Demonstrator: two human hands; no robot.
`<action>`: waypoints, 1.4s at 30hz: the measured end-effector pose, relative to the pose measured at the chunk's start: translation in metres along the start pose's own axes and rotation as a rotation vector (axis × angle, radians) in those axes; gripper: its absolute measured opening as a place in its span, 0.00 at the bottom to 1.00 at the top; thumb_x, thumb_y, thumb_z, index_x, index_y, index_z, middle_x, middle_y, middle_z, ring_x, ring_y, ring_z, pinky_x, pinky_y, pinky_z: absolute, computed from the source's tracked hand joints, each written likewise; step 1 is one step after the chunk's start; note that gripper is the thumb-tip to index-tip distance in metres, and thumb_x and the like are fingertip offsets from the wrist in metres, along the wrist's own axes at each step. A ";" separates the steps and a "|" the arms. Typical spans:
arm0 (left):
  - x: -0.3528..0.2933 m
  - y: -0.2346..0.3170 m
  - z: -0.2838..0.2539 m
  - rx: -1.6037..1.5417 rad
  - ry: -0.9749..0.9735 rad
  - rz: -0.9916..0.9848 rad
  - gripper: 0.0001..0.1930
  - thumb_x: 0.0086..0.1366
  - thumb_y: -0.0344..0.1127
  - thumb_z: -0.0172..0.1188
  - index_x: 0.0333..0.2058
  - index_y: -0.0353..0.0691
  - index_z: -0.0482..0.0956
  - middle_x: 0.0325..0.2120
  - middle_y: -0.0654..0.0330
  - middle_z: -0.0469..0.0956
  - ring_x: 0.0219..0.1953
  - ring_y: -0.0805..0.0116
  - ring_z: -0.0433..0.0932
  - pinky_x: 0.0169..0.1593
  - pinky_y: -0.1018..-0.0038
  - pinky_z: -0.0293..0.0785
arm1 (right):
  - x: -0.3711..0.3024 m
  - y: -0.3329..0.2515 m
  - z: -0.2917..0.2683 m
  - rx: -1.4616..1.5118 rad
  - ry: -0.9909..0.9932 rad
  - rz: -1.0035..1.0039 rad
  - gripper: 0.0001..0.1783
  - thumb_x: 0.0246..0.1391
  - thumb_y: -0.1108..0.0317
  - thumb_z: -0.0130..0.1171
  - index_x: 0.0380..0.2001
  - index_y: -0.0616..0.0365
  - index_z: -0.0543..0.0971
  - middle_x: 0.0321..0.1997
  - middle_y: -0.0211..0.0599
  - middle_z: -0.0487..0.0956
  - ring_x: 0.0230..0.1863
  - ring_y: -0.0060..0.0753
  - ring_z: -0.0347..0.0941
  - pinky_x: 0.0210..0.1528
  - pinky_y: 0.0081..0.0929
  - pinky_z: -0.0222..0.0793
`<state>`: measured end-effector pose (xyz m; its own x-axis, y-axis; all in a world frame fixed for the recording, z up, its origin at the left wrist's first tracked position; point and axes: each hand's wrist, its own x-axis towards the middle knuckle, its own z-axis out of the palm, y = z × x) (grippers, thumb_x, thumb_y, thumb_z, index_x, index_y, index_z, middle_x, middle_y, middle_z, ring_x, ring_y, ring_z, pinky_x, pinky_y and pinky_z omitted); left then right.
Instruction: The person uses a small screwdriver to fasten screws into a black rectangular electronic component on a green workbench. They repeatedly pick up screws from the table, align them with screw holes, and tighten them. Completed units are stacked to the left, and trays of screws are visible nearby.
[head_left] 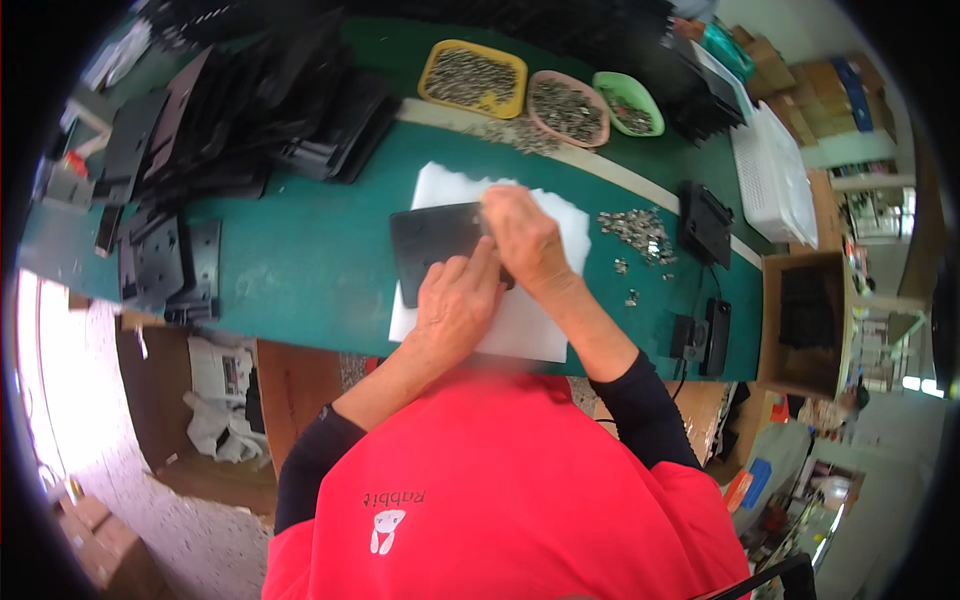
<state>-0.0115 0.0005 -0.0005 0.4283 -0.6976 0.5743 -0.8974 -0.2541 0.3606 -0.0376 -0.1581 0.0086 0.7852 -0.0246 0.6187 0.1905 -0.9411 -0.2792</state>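
A black plastic panel [436, 232] lies on a white foam sheet [530, 335] in front of me. My left hand [456, 300] presses on the panel's near right part and holds it, its index finger pointing toward the far right corner. At that corner my right hand [524, 235] is closed, fingers bunched around something small with a yellowish tip showing at the top. What it is stays hidden behind the fingers. Small shiny metal parts [638, 235] lie in a loose pile to the right of the foam.
Yellow [425, 86], pink [603, 128] and green trays [655, 112] of small metal parts stand at the back. Stacked black panels [330, 130] fill the far left of the green table [300, 280]. A black device [706, 222], white basket [770, 180] and cardboard box [850, 330] are right.
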 end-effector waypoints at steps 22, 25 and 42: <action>0.042 0.022 -0.049 -0.784 0.076 -0.364 0.14 0.68 0.28 0.54 0.50 0.33 0.79 0.51 0.53 0.77 0.53 0.63 0.74 0.56 0.71 0.69 | -0.024 -0.028 -0.056 0.653 -0.061 0.770 0.19 0.59 0.66 0.56 0.49 0.67 0.76 0.32 0.36 0.80 0.23 0.20 0.70 0.27 0.24 0.67; 0.059 0.034 -0.062 -1.066 0.062 -0.356 0.15 0.72 0.33 0.51 0.51 0.30 0.77 0.52 0.53 0.76 0.55 0.65 0.73 0.59 0.71 0.66 | -0.014 -0.039 -0.074 0.942 -0.032 0.930 0.21 0.54 0.62 0.64 0.45 0.67 0.77 0.32 0.34 0.80 0.18 0.18 0.70 0.19 0.20 0.64; 0.101 0.112 -0.001 -0.894 0.051 0.357 0.16 0.55 0.27 0.59 0.45 0.37 0.79 0.47 0.52 0.79 0.45 0.55 0.79 0.49 0.65 0.70 | -0.085 0.001 -0.131 2.040 0.619 1.209 0.20 0.65 0.56 0.48 0.53 0.57 0.70 0.48 0.37 0.75 0.41 0.35 0.75 0.39 0.31 0.73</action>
<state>-0.0686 -0.0984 0.0986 0.1687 -0.5996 0.7823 -0.5727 0.5863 0.5729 -0.1815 -0.2009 0.0520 0.8225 -0.4666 -0.3253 0.3628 0.8708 -0.3317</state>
